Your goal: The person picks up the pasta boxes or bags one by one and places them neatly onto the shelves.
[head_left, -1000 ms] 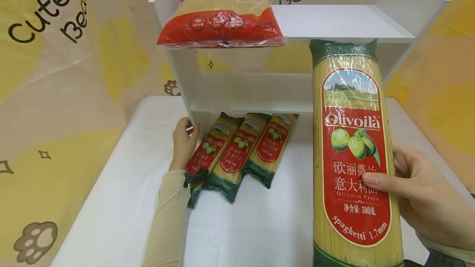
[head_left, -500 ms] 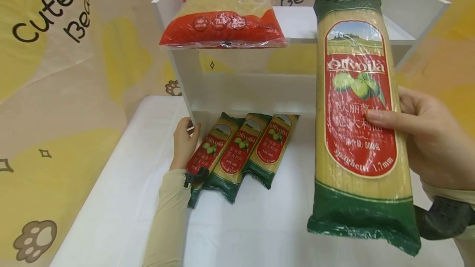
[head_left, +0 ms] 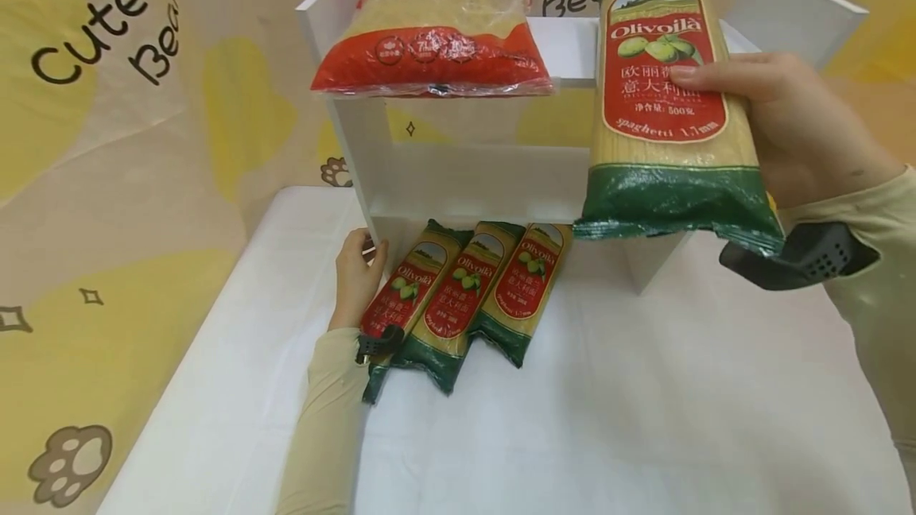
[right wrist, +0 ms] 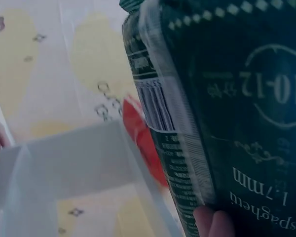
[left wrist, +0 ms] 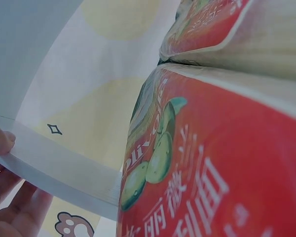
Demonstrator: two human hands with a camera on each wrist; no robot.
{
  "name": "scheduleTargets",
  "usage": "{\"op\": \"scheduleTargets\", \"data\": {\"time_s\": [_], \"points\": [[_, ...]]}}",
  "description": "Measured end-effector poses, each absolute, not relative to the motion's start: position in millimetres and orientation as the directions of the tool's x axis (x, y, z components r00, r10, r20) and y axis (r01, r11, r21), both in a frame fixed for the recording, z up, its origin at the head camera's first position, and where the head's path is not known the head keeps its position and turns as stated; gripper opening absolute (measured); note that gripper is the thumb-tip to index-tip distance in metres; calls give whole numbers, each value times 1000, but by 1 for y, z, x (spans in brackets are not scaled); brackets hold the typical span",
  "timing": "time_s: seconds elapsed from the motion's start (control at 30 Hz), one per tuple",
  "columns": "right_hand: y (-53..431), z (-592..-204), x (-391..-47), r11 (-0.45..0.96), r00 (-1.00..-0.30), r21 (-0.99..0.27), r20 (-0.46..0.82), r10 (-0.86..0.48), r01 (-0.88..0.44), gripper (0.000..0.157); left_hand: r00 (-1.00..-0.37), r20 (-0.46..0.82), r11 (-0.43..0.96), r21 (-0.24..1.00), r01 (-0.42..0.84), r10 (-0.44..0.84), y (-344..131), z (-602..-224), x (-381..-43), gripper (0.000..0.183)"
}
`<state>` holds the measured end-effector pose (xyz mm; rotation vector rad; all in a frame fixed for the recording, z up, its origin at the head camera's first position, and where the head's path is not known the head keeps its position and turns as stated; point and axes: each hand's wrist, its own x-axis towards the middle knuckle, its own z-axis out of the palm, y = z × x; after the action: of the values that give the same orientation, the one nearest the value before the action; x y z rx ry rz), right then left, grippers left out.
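Observation:
My right hand (head_left: 805,121) grips a pack of spaghetti (head_left: 661,121) by its right side, thumb across the red label and fingers behind. The pack is raised in front of the right end of a white shelf (head_left: 475,173), its top reaching above the upper board. The right wrist view shows the pack's dark green back (right wrist: 227,123) close up, with fingertips at its edge. On the left, my left hand (head_left: 355,276) holds the edge of the shelf's side panel, thumb on one face and fingers on the other in the left wrist view.
Three more spaghetti packs (head_left: 458,292) lie slanted side by side under the shelf, next to my left wrist. A red bag of pasta (head_left: 436,42) rests on the upper board's left part. White cloth (head_left: 572,427) covers the table; a printed yellow backdrop (head_left: 143,181) hangs behind.
My right hand has lifted the spaghetti pack up and away from me, from in front of the shelf to its upper board's level. The left hand stays on the side panel.

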<state>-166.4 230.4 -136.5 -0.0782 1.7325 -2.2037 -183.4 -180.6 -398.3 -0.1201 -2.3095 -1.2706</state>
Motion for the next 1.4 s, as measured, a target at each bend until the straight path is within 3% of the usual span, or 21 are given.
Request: {"op": "scheduleTargets", "data": {"time_s": [0.37, 0.7, 0.9, 1.07, 1.4], "points": [[221, -108, -209, 1, -932, -957, -283, -226, 290, 55, -870, 468, 558, 769, 313, -157, -181, -400, -184, 20], [201, -96, -223, -52, -949, -968, -228, -220, 245, 52, -872, 460, 557, 774, 300, -169, -179, -398, -183, 19], [199, -92, -227, 132, -957, -968, -235, -172, 214, 57, -866, 471, 548, 775, 314, -170, -179, -400, -183, 19], [195, -90, -232, 199, -953, -951, -268, -139, 238, 62, -861, 478, 549, 773, 318, -174, -180, -401, -185, 19], [197, -87, -238, 447, -969, -890, -183, -168, 91, 46, -869, 462, 543, 783, 305, -177, -179, -401, -185, 20]]}}
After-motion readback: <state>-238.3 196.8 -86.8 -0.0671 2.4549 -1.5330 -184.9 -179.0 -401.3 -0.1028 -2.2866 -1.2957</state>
